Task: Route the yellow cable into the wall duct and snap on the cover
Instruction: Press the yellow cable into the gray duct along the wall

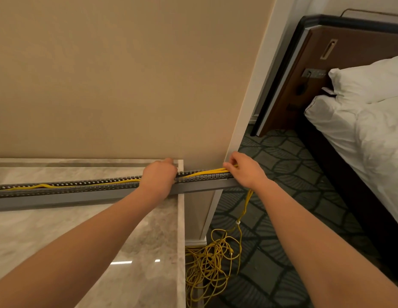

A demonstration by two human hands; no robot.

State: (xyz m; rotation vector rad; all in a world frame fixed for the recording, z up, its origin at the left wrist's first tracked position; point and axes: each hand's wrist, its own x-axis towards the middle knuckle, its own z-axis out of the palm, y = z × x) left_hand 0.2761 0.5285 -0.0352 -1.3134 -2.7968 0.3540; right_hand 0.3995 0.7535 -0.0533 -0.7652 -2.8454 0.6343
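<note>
A grey slotted wall duct [82,194] runs across the view along the beige wall, its top uncovered. The yellow cable [202,173] lies inside the channel along its length. My left hand [159,177] rests over the duct near its middle, fingers curled down into the channel on the cable. My right hand [242,170] sits at the duct's right end, fingers pinching the yellow strands where they leave the channel. From there the cable drops to the floor and ends in a loose tangle [209,265]. I see no separate duct cover.
A marble countertop [60,236] lies below the duct on the left. The wall corner [233,138] stands at the duct's right end. Patterned dark carpet [282,170] covers the floor, and a bed with white linen [360,121] and a wooden headboard stands at the right.
</note>
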